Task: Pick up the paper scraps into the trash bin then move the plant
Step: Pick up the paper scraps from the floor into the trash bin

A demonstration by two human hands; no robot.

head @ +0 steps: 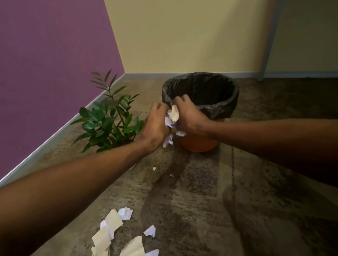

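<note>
Paper scraps (123,253): no writing I can read.
Trash bin (199,143): no label or brand visible.
Walls (31,70): no signs, no numbers.

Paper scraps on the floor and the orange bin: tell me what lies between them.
In the head view, mostly bare carpet lies between the floor scraps and the bin, with only two tiny paper bits partway along.
</note>
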